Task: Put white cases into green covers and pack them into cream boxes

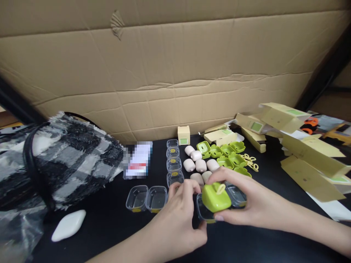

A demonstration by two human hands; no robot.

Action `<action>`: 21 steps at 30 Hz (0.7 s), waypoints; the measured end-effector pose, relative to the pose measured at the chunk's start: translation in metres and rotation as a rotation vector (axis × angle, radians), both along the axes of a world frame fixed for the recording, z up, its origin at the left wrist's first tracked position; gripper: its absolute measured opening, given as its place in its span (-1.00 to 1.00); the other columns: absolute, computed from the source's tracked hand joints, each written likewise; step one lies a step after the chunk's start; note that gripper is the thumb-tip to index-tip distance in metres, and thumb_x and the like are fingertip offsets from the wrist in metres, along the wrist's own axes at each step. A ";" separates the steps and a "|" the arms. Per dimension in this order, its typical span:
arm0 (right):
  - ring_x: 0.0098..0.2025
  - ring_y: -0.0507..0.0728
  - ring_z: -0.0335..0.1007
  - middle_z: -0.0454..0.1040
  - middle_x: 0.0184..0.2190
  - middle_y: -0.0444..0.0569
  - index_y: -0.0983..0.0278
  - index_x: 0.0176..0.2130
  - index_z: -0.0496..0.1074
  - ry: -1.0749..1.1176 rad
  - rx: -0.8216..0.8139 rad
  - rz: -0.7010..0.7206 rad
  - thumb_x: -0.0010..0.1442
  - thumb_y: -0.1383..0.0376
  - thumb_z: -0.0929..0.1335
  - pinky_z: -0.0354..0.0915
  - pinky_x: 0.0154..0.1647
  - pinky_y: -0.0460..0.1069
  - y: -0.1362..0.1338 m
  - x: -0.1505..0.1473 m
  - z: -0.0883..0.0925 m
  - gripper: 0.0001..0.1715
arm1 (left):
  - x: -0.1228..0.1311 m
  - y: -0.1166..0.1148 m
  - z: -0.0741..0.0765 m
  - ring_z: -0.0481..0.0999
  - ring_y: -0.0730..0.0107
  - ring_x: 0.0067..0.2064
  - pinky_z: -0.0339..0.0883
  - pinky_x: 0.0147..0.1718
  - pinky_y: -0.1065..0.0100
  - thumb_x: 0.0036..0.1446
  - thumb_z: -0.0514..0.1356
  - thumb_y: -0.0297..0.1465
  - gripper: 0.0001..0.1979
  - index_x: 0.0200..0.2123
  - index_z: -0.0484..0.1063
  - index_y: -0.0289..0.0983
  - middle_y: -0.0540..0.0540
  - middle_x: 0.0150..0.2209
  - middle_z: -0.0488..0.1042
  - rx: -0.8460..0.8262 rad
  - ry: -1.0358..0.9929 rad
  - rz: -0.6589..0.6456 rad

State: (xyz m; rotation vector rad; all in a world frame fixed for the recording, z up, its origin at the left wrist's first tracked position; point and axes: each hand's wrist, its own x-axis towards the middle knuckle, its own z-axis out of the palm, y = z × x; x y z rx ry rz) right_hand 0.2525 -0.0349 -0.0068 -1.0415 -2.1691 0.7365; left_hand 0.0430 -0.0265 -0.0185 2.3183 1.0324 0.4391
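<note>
My right hand (246,204) grips a green case (215,197) with a pale loop on top, resting in a clear plastic tray (236,195). My left hand (178,215) pinches the near left edge of that clear tray. Just behind lie several pale pink cases (195,165) and several open green cases (227,153). A column of small clear boxes (173,164) runs back from my left hand, and two more clear boxes (146,199) sit to its left.
A black-and-white fuzzy bag (63,160) fills the left side, a white soap-shaped object (68,225) in front of it. Flat tan cartons (301,146) pile at the right. A cardboard wall (175,73) stands behind. A small beige box (183,135) and yellow clips (251,160) lie nearby.
</note>
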 end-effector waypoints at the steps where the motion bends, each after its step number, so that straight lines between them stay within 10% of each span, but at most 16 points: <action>1: -0.14 0.08 0.40 0.45 -0.15 -0.13 0.17 -0.08 0.33 -0.011 -0.008 0.010 0.02 0.34 0.47 0.31 -0.11 -0.07 -0.001 -0.002 -0.002 -0.54 | 0.000 0.000 0.000 0.30 0.01 0.02 0.26 -0.03 -0.03 -0.10 0.18 -0.52 -0.53 -0.16 -0.01 -0.17 -0.14 -0.09 0.29 0.001 -0.004 -0.002; 21: -0.17 0.17 0.45 0.52 -0.20 -0.05 0.20 -0.09 0.39 -0.218 0.084 -0.019 -0.02 0.18 0.53 0.33 -0.21 0.00 -0.003 -0.007 -0.007 -0.49 | 0.000 0.000 -0.004 0.38 -0.06 0.04 0.30 -0.02 -0.12 -0.10 0.21 -0.50 -0.51 -0.10 0.09 -0.21 -0.21 -0.06 0.32 0.148 0.026 -0.014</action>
